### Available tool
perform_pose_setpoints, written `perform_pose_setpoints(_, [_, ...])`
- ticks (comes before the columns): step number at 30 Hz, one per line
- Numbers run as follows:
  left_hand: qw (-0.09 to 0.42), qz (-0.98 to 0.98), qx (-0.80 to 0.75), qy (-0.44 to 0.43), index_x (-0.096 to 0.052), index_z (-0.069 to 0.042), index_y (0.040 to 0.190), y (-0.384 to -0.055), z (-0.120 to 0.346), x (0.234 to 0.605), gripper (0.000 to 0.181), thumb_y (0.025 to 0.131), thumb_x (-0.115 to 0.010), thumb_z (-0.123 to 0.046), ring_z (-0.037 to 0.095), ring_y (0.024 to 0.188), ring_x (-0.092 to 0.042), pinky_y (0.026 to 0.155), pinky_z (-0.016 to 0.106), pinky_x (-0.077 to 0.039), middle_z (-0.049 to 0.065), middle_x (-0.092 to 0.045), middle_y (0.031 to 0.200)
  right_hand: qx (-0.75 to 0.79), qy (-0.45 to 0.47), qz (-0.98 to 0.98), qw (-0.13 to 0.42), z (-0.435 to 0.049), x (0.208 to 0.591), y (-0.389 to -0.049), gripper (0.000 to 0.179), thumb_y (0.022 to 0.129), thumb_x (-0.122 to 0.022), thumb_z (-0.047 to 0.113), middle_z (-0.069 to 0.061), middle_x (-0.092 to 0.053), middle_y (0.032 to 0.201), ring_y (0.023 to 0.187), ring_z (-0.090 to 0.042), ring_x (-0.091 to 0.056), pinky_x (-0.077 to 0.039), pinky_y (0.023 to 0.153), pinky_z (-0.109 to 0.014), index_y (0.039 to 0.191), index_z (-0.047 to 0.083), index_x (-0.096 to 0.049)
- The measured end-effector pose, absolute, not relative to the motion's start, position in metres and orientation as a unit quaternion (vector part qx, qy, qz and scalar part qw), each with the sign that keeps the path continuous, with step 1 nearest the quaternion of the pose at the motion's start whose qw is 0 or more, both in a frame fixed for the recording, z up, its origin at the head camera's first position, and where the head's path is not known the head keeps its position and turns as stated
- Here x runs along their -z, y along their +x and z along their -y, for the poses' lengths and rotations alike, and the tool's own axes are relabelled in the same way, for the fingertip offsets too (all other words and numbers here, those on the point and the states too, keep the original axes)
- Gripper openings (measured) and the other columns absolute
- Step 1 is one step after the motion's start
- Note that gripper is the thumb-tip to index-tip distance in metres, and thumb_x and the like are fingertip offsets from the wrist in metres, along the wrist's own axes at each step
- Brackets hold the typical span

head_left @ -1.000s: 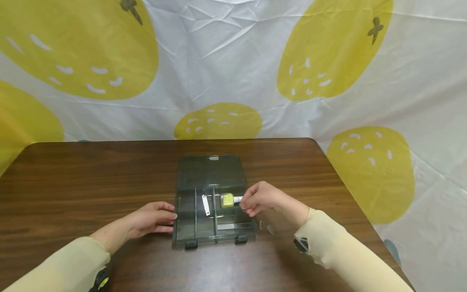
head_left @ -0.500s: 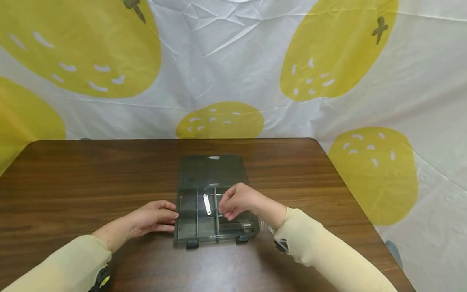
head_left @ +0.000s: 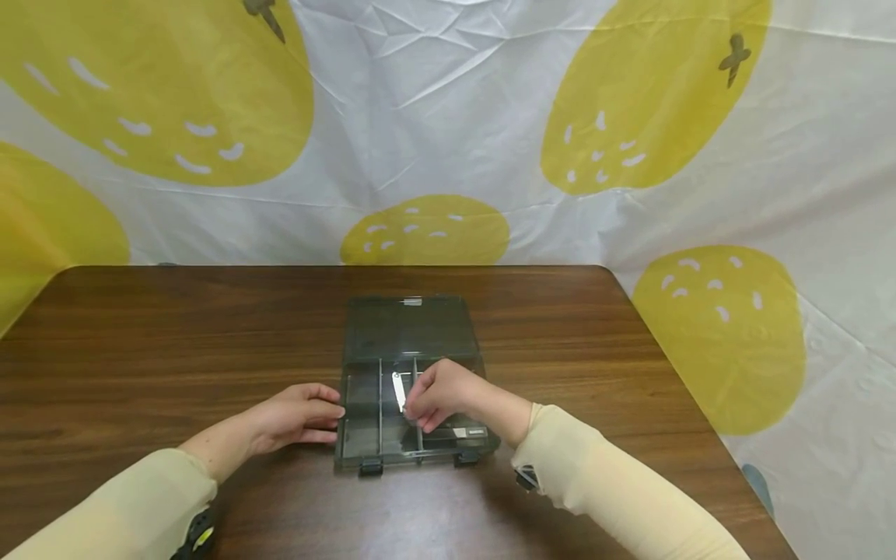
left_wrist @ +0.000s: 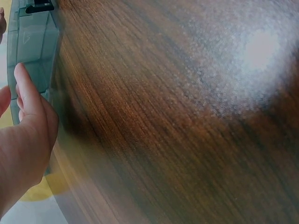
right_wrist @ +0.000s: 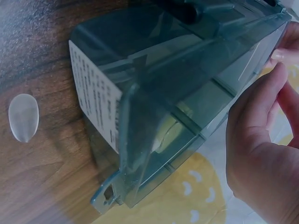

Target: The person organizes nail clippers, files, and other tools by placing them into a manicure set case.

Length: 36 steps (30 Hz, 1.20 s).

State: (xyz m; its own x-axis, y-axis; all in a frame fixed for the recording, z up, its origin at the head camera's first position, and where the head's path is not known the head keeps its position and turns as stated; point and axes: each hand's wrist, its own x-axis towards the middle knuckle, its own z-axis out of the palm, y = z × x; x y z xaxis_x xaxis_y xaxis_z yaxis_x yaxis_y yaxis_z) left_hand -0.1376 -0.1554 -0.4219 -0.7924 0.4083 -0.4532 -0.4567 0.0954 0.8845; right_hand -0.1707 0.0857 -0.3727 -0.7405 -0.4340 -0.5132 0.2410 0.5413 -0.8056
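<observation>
A dark translucent divided box (head_left: 360,447) lies on the table with its lid (head_left: 411,330) folded back. My right hand (head_left: 448,393) is over the middle divider, pinching at the lower end of a pale nail clipper (head_left: 398,387) in the middle compartment. The right wrist view shows the curled right hand (right_wrist: 261,126) beside the box. A yellow bottle (right_wrist: 170,130) shows through the wall there; in the head view the right hand hides it. My left hand (head_left: 297,418) rests its relaxed fingers at the box's left side, also seen in the left wrist view.
A clear oval piece (right_wrist: 23,117) lies on the brown wooden table (head_left: 210,334) to the right of the box. The box has black latches (head_left: 371,467) along its near edge and a printed label (right_wrist: 96,93). A lemon-patterned cloth (head_left: 434,117) hangs behind.
My right hand has let go of the yellow bottle's white cap, leaving the bottle in the box's right part, and moved left to the nail clipper. The left hand has stayed in place.
</observation>
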Motion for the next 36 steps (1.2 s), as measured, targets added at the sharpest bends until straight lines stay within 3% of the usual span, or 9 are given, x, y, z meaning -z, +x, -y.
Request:
perform_pose_setpoints(15, [0.322,-0.667,-0.671,-0.019,-0.031,0.009,0.122,-0.138,0.154,0.421,0.041,0.090,-0.053,-0.007,0.012,0.086,-0.051,0.081,0.028,-0.058,0.002,-0.048,0.094,0.489,-0.072,-0.794,0.355,-0.100,0.370,-0.172,0.010,0.079,-0.062,-0.003,-0.003,-0.059,0.059,0.052,-0.010,-0.058,-0.059,0.055,-0.024,0.088,-0.008,-0.062])
perform_pose_setpoints(36, [0.325,-0.671,-0.666,-0.012,-0.028,0.011,0.125,-0.136,0.155,0.421,0.047,0.091,-0.054,-0.009,0.013,0.089,-0.052,0.085,0.031,-0.058,0.003,-0.048,0.097,0.521,-0.028,-0.796,0.308,-0.213,0.368,-0.167,0.020,0.082,-0.061,0.003,0.000,-0.060,0.070,0.060,-0.008,-0.061,-0.059,0.060,-0.022,0.098,-0.009,-0.057])
